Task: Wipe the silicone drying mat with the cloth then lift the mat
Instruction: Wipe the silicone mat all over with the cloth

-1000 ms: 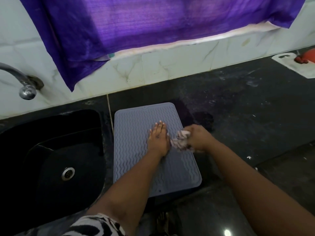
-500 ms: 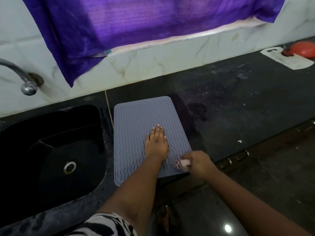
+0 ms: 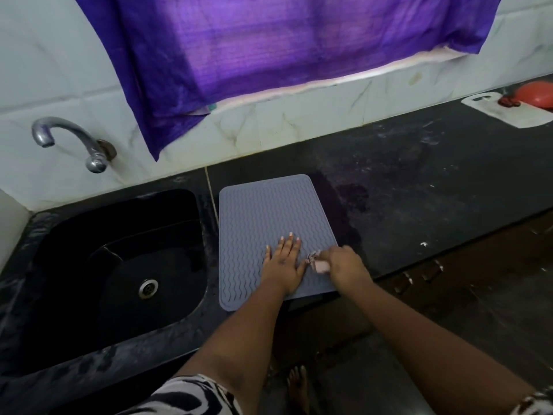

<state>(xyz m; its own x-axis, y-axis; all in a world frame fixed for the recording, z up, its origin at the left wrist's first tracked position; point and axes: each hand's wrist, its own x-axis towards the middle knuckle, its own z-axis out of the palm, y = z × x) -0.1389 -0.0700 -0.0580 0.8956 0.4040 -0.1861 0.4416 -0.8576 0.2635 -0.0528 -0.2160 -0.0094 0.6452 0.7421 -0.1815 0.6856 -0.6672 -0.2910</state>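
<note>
Right now, head view, line by line:

Mat: the grey silicone drying mat (image 3: 263, 232) lies flat on the black counter (image 3: 419, 211), just right of the sink (image 3: 113, 265); its near edge sits at the counter's front lip.

Left hand: the left hand (image 3: 284, 265) presses palm-down on the mat's near half, fingers spread and flat, gripping nothing.

Right hand: the right hand (image 3: 344, 265) is clenched around a small bunched cloth (image 3: 318, 263), at the mat's near right edge, just beside the left hand's thumb.

Left margin: only a narrow strip of counter separates the mat's left edge from the sink rim.

Far margin: a band of bare counter lies between the mat's far edge and the tiled wall (image 3: 299, 121), under the purple curtain (image 3: 269, 40).

Right margin: a broad stretch of smeared counter runs open to the right, as far as a white board (image 3: 508, 112) with a red object (image 3: 535, 95) at the far corner.

Tap: the tap (image 3: 71, 139) hangs over the sink, well apart from the mat.
</note>
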